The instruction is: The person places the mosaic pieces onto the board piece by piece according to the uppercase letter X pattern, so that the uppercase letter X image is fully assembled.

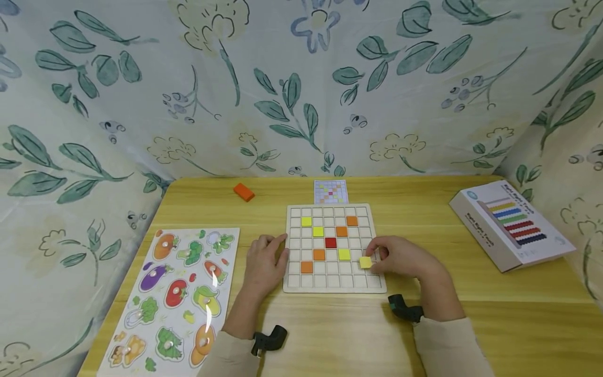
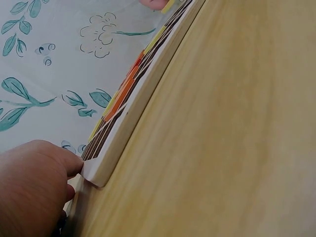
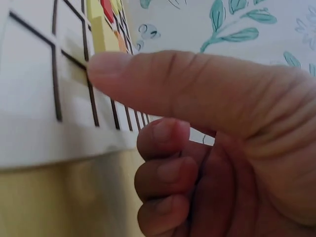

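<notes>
A pale wooden grid board (image 1: 294,285) lies flat on the table, with yellow, orange and red square tiles in some of its cells. My right hand (image 1: 400,256) pinches a yellow tile (image 1: 365,262) between thumb and finger over the board's lower right cells. In the right wrist view, the thumb (image 3: 113,66) lies against that tile (image 3: 101,37) while the other fingers curl below. At the board's left edge, my left hand (image 1: 265,263) touches the side with its fingertips. The left wrist view shows this hand (image 2: 37,185) against the board's corner (image 2: 96,173).
A small printed pattern card (image 1: 331,191) sits behind the board. An orange block (image 1: 244,192) lies at the back left. A vegetable puzzle board (image 1: 186,277) occupies the left side; a white box (image 1: 511,225) stands at the right. Floral cloth (image 1: 301,104) hangs behind the table.
</notes>
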A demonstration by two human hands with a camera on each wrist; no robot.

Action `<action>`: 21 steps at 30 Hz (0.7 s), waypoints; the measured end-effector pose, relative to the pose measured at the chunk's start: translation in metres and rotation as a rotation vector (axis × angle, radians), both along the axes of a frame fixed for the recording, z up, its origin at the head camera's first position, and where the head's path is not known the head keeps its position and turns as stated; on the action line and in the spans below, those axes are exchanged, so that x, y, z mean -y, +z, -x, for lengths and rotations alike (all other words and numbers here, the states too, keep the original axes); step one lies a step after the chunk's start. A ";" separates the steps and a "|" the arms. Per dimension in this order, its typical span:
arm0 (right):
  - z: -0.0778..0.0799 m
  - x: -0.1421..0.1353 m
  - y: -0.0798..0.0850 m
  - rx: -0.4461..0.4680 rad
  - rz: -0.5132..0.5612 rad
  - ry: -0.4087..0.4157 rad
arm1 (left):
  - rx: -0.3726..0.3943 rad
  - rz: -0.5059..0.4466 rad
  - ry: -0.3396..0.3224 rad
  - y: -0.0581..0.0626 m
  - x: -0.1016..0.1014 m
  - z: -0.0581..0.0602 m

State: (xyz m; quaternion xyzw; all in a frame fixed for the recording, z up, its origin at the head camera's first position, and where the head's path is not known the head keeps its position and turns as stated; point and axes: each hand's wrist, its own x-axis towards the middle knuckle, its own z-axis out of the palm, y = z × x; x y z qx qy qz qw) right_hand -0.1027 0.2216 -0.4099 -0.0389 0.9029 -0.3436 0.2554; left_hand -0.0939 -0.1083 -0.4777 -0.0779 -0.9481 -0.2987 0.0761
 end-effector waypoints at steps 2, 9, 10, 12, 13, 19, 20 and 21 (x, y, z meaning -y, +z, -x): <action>0.000 0.005 -0.001 0.008 -0.010 0.007 | 0.002 0.000 0.001 0.000 -0.001 0.000; -0.001 0.018 -0.003 0.006 -0.042 0.027 | 0.007 0.003 0.007 0.000 -0.001 0.000; -0.002 0.020 -0.003 0.005 -0.045 0.026 | 0.008 0.002 0.008 0.000 -0.001 0.000; -0.002 0.022 -0.003 -0.003 -0.049 0.032 | 0.012 0.004 0.008 0.000 -0.001 0.000; -0.002 0.022 -0.003 -0.004 -0.053 0.032 | 0.014 0.004 0.008 0.000 -0.001 0.000; -0.003 0.025 -0.002 -0.003 -0.059 0.025 | 0.021 0.006 0.012 0.001 -0.001 0.000; -0.003 0.025 -0.002 -0.003 -0.060 0.024 | 0.023 0.007 0.013 0.001 -0.001 0.000; -0.003 0.025 -0.002 -0.003 -0.062 0.023 | 0.023 0.008 0.014 0.001 -0.001 0.000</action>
